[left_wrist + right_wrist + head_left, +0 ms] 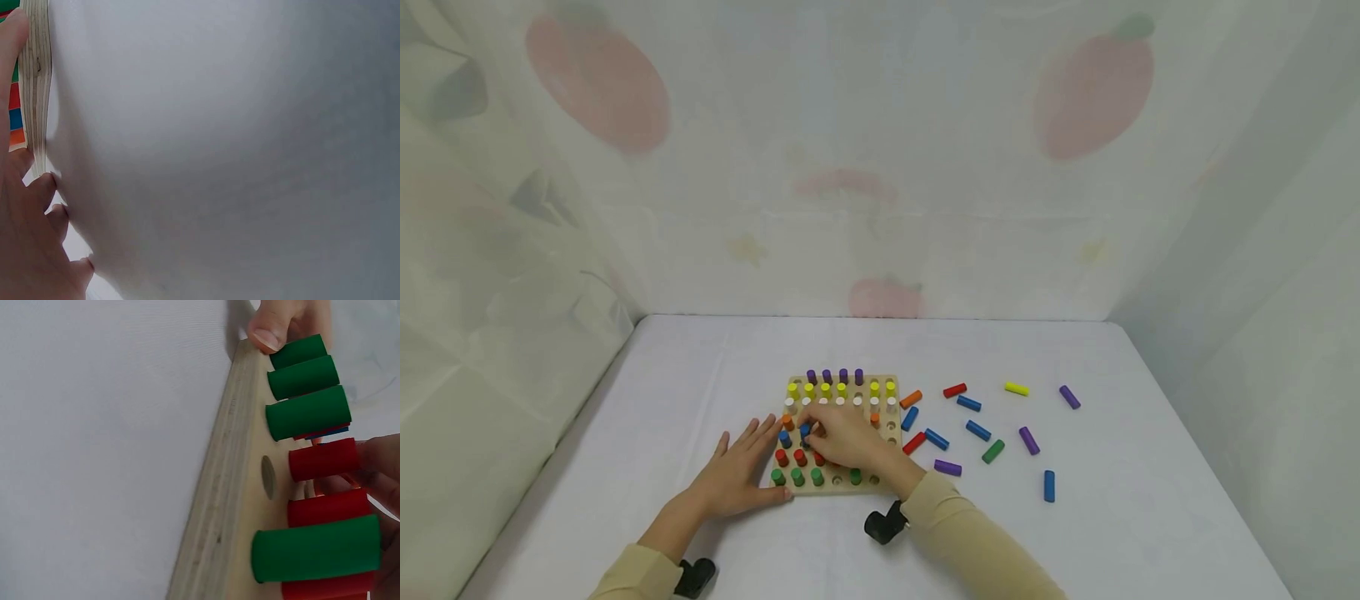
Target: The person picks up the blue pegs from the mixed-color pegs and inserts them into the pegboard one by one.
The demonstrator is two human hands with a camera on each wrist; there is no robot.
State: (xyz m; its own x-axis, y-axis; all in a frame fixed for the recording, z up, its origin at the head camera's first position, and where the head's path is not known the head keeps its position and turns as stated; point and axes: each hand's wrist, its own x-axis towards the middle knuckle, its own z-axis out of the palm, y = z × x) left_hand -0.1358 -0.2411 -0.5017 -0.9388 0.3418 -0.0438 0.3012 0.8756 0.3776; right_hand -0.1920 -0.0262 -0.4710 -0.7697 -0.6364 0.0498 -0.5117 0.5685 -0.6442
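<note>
In the head view, the wooden pegboard [837, 491] lies just right of the left hand [733, 477], which is spread against its edge, and beneath the right hand [846, 435], which pinches a blue peg [805, 431]. From the left wrist, the left thumb [14, 31] rests on the pegboard's edge. From the right wrist, that thumb touches the corner beside green pegs [307, 412], with the right fingers [384, 465] partly hidden behind red pegs [322, 459].

**Left hand [28, 231] at the wooden board [37, 69]**

Over at eight o'clock, fingers spread; up near ten, the thumb by the board's layered edge. Green, red, blue and orange pegs [15, 95] peek out between nine and ten; pale surface [237, 150] spreads towards three.
</note>
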